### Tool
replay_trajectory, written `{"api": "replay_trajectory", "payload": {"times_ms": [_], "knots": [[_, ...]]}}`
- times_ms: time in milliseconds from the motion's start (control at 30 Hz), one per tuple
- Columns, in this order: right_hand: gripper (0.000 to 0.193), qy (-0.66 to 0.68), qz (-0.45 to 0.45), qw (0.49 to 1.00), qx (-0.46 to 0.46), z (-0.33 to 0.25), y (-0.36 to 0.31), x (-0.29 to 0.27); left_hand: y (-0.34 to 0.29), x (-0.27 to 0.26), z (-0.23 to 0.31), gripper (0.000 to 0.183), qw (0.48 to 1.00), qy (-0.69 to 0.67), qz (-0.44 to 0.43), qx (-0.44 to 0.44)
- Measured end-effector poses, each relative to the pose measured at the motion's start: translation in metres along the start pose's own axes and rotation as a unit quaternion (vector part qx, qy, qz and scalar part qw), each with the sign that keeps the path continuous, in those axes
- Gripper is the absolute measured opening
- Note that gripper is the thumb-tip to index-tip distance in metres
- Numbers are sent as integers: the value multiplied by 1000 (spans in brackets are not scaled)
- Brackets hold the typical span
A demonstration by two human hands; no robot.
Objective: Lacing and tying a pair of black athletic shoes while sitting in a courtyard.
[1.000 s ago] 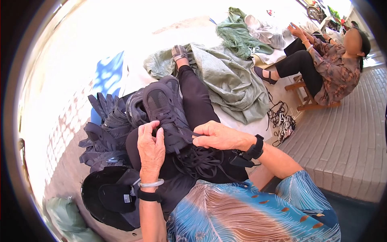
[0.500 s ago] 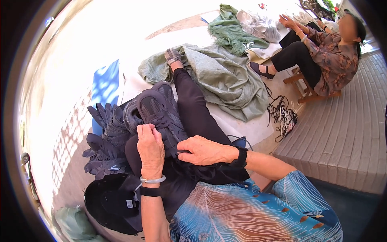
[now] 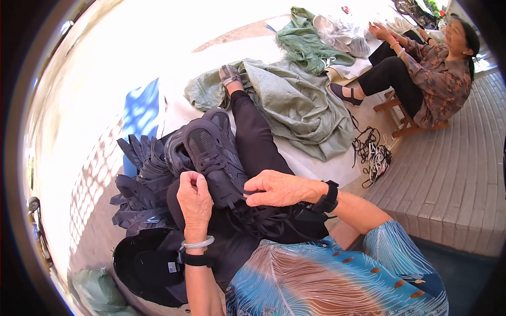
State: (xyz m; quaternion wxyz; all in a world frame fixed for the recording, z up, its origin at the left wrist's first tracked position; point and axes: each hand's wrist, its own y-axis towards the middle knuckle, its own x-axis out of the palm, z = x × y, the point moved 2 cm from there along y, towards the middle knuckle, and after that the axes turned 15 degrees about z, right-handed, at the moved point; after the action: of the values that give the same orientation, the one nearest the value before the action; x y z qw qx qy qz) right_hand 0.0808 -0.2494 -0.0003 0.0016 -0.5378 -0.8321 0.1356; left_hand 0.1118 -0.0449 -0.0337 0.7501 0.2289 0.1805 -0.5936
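Observation:
A dark grey sneaker (image 3: 203, 147) with a mesh toe and laces across its front lies on my lap, its toe pointing away from me. Against its near left side, my left hand (image 3: 194, 203) is closed in a pinch; what its fingertips hold, if anything, is hidden. To the right of the shoe's near end, my right hand (image 3: 284, 188) pinches a dark shoelace between thumb and forefinger. Loose dark laces (image 3: 266, 218) lie in a tangle on my lap below that hand. Close by on the left sits a pile of similar dark shoes (image 3: 145, 184).
A rounded black open thing (image 3: 147, 268) with a white label inside is at lower left. Grey-green sheeting (image 3: 295, 113) spreads beyond my outstretched leg. Black and white cords (image 3: 377, 158) lie right of it. Another person (image 3: 432, 79) sits on a wooden stool (image 3: 400, 126) at upper right.
My right hand has moved right, away from the shoe, with the shoelace. My left hand has shifted slightly down along the shoe's side. The whole view has moved slightly.

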Motion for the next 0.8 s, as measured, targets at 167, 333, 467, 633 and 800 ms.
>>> {"api": "replay_trajectory", "payload": {"times_ms": [167,333,467,633,800], "knots": [[24,-55,44,995,-66,-22,-1,26,3,0,-7,17,978,-60,-54,-192],[18,-132,79,980,-128,-35,1,71,-3,-12,0,22,958,-198,-31,-204],[11,-162,74,979,-103,-40,-3,86,-13,-35,17,29,922,-147,-251,-257],[13,-214,71,967,-119,-37,-10,110,-22,-48,6,27,895,-198,-281,-285],[16,-153,72,972,-166,-24,-20,78,-32,-53,15,21,866,-332,-154,-340]]}}
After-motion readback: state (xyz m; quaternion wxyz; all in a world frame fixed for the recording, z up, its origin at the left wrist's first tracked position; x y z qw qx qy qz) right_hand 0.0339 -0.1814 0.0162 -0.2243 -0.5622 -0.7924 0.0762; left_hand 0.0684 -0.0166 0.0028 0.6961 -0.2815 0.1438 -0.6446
